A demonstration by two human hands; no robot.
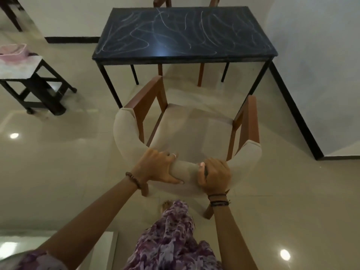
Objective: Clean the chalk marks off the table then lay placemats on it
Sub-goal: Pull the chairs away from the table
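Cream padded chair back (pixel 187 168) gripped by both: left hand (pixel 157 168), right hand (pixel 214 176), fingers curled over; chalk-marked table (pixel 185 34) beyond hands.

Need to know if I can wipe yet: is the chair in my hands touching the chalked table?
Apart. The head view shows bare floor between the chair and the table; left hand and right hand grip its backrest.

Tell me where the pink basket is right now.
The pink basket sits at the far left of the head view, on a small black side table, left of the chalk-marked table.
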